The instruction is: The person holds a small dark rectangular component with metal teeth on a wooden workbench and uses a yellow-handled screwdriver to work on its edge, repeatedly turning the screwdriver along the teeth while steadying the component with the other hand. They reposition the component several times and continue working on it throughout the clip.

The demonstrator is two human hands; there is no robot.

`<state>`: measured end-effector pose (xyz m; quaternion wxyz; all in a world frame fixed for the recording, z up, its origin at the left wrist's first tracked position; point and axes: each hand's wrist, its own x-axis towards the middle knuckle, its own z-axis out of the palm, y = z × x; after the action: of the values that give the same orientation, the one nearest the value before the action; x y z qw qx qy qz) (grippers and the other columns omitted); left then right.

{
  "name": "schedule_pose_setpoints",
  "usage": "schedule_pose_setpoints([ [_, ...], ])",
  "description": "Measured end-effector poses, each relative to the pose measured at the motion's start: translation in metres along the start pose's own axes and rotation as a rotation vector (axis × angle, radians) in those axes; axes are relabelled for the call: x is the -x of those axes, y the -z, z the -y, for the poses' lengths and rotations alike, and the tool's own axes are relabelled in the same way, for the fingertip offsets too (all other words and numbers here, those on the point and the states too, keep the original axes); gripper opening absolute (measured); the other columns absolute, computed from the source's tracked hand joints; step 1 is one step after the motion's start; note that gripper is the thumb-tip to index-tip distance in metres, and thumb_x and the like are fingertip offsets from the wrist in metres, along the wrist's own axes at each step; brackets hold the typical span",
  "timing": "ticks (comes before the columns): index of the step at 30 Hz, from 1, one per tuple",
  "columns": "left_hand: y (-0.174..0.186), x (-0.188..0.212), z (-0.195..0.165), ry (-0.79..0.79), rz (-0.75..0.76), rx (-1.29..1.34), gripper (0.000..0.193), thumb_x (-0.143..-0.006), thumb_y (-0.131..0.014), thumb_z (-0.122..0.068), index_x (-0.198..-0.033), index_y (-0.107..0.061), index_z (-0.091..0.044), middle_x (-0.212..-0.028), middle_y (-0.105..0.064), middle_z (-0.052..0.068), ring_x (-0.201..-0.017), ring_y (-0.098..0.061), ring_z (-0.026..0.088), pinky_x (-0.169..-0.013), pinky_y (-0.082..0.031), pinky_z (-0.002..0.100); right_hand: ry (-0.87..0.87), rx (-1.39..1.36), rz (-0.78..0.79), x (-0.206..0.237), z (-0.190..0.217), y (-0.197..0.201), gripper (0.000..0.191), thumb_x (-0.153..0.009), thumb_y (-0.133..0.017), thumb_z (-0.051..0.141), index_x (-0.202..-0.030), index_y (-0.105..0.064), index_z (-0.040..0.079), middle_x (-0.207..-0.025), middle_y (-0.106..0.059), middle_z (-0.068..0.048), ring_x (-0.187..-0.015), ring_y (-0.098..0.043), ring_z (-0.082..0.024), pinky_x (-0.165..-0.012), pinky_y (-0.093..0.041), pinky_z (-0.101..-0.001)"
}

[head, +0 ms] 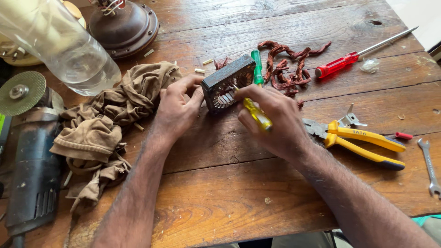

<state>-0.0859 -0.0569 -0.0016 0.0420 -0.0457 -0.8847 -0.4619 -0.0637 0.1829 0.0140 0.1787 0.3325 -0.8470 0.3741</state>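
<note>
My left hand [177, 106] grips the left side of a dark square motor core [226, 81], held tilted on edge on the wooden table [220, 193]. My right hand [274, 118] is closed around a yellow-handled screwdriver [257, 115], its tip poking into the slots on the core's face. A green-handled screwdriver [257, 66] lies just behind the core. A tangle of reddish copper wire [289, 66] sits to the right of it.
A brown rag [110, 124] lies left of my left hand. An angle grinder [30, 160], a clear plastic bottle [64, 43] and a round motor housing [124, 25] stand at the left. Yellow pliers [358, 140], a red screwdriver [353, 57] and a spanner [431, 167] lie right.
</note>
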Motion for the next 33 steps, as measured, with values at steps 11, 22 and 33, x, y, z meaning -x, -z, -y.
schedule_pose_setpoints([
  [11, 0.017, -0.052, -0.027, 0.067, 0.318, -0.184, 0.027, -0.08, -0.085, -0.025, -0.103, -0.083, -0.011, -0.092, -0.083, 0.006, -0.078, -0.071, 0.013, -0.077, -0.058, 0.034, 0.035, 0.143, 0.13, -0.004, -0.002, 0.003, 0.027, -0.092, -0.068, 0.01, -0.117, -0.058, 0.011, -0.105, -0.074, -0.01, -0.116, -0.057, -0.033, -0.101, -0.039, -0.0522],
  [22, 0.017, -0.065, -0.047, 0.313, 0.3, -0.178, 0.025, -0.075, -0.089, -0.02, -0.096, -0.084, -0.007, -0.076, -0.076, 0.005, -0.064, -0.061, 0.011, -0.06, -0.05, 0.03, 0.0, 0.181, 0.164, -0.005, 0.0, 0.005, 0.031, -0.088, -0.07, 0.013, -0.117, -0.058, 0.013, -0.104, -0.074, -0.009, -0.117, -0.055, -0.035, -0.098, -0.04, -0.0523],
  [33, 0.005, -0.044, -0.046, 0.309, 0.096, -0.003, 0.022, -0.072, -0.091, -0.022, -0.084, -0.082, -0.006, -0.068, -0.073, 0.004, -0.057, -0.06, 0.008, -0.052, -0.048, 0.026, 0.058, 0.111, 0.152, -0.003, -0.003, 0.006, 0.035, -0.083, -0.068, 0.003, -0.116, -0.057, 0.009, -0.106, -0.074, -0.012, -0.117, -0.06, -0.037, -0.104, -0.041, -0.0523],
])
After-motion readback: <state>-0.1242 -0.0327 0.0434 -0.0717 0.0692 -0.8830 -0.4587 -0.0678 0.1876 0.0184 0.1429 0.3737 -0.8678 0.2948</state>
